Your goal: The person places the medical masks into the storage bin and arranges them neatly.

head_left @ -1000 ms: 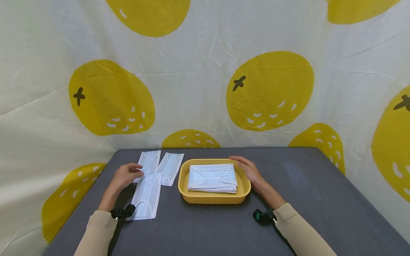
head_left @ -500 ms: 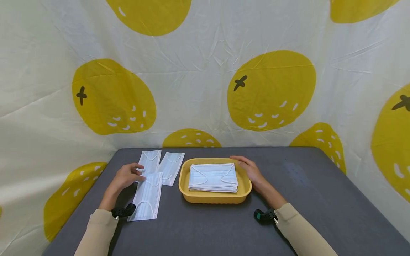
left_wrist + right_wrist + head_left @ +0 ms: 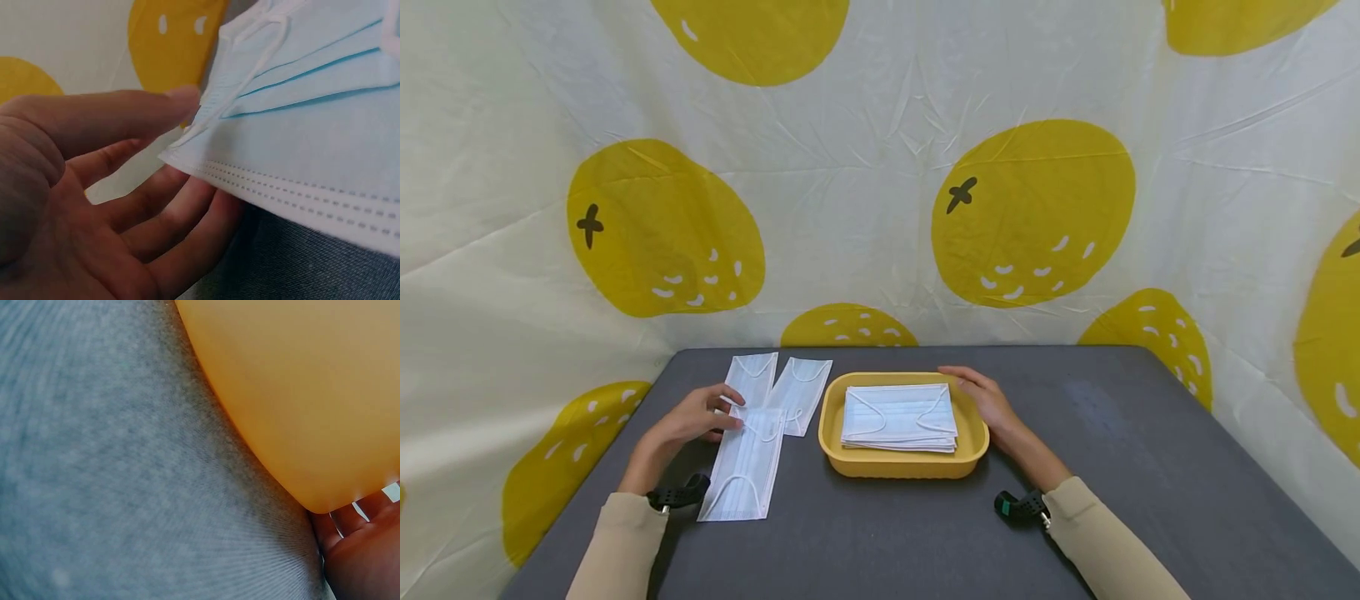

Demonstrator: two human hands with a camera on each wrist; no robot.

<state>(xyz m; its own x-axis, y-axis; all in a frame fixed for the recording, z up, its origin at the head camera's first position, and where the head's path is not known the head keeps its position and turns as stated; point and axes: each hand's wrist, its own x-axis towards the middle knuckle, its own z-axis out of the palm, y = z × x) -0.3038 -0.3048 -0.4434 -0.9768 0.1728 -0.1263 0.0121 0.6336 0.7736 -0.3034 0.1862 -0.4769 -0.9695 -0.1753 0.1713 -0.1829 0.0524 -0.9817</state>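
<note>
My left hand [image 3: 700, 412] is at the long side of the nearest light-blue pleated face mask [image 3: 747, 467]. In the left wrist view the thumb lies over the mask's edge and the other fingers [image 3: 181, 231] curl beneath it, with that edge raised off the table. Two more face masks lie flat just beyond, one at the back left [image 3: 752, 372] and one slanted [image 3: 801, 392] beside it. A yellow tray [image 3: 895, 467] holds a stack of face masks [image 3: 898, 417]. My right hand [image 3: 985, 400] rests along the tray's right back corner, fingers extended against its outer side.
The dark grey table [image 3: 880, 542] ends at a white curtain [image 3: 850, 208] printed with yellow fruit, which hangs behind it and along the left side. Black wrist straps [image 3: 681, 493] sit on both wrists.
My left hand has moved slightly right onto the nearest face mask, and that mask has shifted a little with its edge now lifted. My right hand and the tray stay in place.
</note>
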